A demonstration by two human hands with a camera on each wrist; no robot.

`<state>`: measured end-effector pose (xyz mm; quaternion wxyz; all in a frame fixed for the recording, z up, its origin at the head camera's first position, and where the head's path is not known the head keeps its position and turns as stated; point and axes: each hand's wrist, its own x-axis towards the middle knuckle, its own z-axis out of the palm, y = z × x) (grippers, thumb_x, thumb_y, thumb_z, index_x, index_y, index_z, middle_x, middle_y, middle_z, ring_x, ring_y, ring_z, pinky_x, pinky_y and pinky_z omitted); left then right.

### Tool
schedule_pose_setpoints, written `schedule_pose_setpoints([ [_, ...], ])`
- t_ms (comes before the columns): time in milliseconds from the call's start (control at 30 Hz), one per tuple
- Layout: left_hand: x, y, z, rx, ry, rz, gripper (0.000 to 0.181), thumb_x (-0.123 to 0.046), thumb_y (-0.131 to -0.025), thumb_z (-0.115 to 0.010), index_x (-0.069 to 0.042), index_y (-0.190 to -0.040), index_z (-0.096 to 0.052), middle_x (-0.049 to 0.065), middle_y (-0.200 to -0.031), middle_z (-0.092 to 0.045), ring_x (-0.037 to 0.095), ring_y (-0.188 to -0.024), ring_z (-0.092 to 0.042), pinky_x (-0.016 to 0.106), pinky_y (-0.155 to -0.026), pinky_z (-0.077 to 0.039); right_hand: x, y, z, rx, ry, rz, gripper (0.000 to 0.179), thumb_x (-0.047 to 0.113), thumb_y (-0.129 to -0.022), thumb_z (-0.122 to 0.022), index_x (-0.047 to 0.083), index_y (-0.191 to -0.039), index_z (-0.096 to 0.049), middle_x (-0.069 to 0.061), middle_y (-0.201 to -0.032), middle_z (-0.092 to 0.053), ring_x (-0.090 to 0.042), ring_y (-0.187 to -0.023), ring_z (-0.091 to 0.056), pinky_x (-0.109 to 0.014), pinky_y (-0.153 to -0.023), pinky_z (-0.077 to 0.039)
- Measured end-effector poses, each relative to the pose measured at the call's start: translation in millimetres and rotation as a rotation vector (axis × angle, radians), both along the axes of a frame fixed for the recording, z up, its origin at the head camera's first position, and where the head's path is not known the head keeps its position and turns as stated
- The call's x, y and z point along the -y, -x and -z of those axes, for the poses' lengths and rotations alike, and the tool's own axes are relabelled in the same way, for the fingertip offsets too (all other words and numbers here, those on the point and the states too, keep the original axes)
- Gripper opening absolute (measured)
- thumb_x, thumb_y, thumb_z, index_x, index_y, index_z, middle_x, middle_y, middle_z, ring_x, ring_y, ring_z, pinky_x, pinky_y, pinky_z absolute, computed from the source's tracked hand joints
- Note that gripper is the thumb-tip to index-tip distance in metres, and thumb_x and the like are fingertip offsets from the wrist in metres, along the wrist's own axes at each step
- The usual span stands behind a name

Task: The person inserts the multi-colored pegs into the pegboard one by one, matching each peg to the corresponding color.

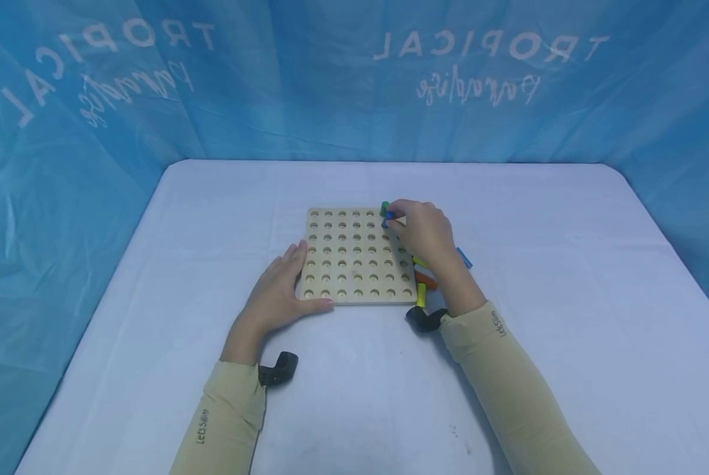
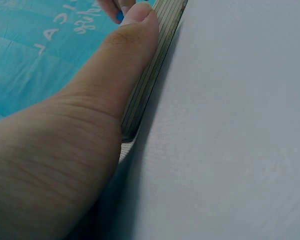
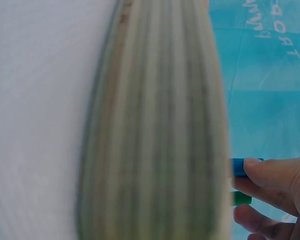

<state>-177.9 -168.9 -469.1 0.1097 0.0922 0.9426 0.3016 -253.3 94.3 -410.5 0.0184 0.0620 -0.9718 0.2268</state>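
Note:
A square wooden pegboard (image 1: 349,257) with rows of round holes lies flat on the table. My left hand (image 1: 274,290) rests against its near left corner, fingers extended along the left side and thumb on the front edge. In the left wrist view that thumb (image 2: 122,55) lies against the board's layered edge (image 2: 149,75). At the far right corner, my right hand (image 1: 426,231) pinches a blue peg (image 1: 389,216) between thumb and forefinger. A green peg (image 1: 384,208) stands upright beside it in the far row. The right wrist view shows the blue peg (image 3: 238,167) at the board's face; its lower end is hidden.
Loose pegs lie along the board's right side, partly under my right forearm: an orange peg (image 1: 427,282), a yellow peg (image 1: 421,295) and a blue peg (image 1: 464,257) among them. A white cloth (image 1: 212,218) covers the table. Blue printed sheeting (image 1: 331,79) hangs behind.

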Motion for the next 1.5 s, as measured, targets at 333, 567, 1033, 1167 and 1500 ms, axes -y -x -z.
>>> schedule_pose_setpoints([
  [333, -1.9, 0.9, -1.2, -0.011, 0.010, 0.011, 0.129, -0.076, -0.067, -0.074, -0.024, -0.161, -0.001, 0.000, -0.169, -0.006, 0.025, -0.157, -0.007, 0.049, -0.128, -0.008, -1.3, -0.4, 2.4, 0.024, -0.010, -0.003, 0.034, 0.024, -0.096, -0.067, 0.014, -0.128, -0.066, -0.006, -0.125, -0.071, -0.028, -0.117, -0.065, -0.044, -0.092, -0.056],
  [567, -4.0, 1.2, -2.9, -0.007, 0.005, 0.011, 0.129, -0.075, -0.067, -0.075, -0.024, -0.161, -0.002, 0.000, -0.169, -0.006, 0.026, -0.157, -0.007, 0.050, -0.128, -0.009, -4.1, -0.8, 3.9, 0.044, -0.020, -0.009, 0.036, 0.025, -0.097, -0.066, 0.017, -0.132, -0.064, -0.005, -0.127, -0.070, -0.028, -0.118, -0.065, -0.044, -0.090, -0.056],
  [1033, -5.8, -0.1, -5.0, -0.002, 0.011, 0.015, 0.130, -0.074, -0.067, -0.075, -0.023, -0.161, -0.002, 0.000, -0.169, -0.006, 0.024, -0.157, -0.006, 0.047, -0.128, -0.008, -6.6, -3.6, 3.3, 0.073, -0.030, -0.026, 0.040, 0.023, -0.096, -0.067, 0.016, -0.136, -0.061, -0.005, -0.127, -0.070, -0.028, -0.113, -0.066, -0.044, -0.089, -0.056],
  [1167, -5.5, -0.4, -5.9, 0.002, 0.012, 0.012, 0.129, -0.074, -0.067, -0.075, -0.023, -0.161, -0.003, -0.001, -0.169, -0.006, 0.024, -0.157, -0.006, 0.047, -0.128, -0.008, -6.8, -3.2, 2.8, 0.071, -0.035, -0.025, 0.040, 0.023, -0.096, -0.067, 0.016, -0.136, -0.061, -0.005, -0.126, -0.070, -0.027, -0.112, -0.066, -0.044, -0.089, -0.056],
  [1500, -3.3, -1.7, -5.2, 0.013, 0.009, -0.004, 0.130, -0.075, -0.066, -0.075, -0.022, -0.161, -0.003, 0.000, -0.169, -0.006, 0.026, -0.157, -0.006, 0.048, -0.128, -0.007, -13.3, -6.2, -14.5, 0.033, -0.032, -0.021, 0.036, 0.025, -0.097, -0.066, 0.016, -0.131, -0.064, -0.004, -0.122, -0.072, -0.029, -0.112, -0.065, -0.045, -0.085, -0.056],
])
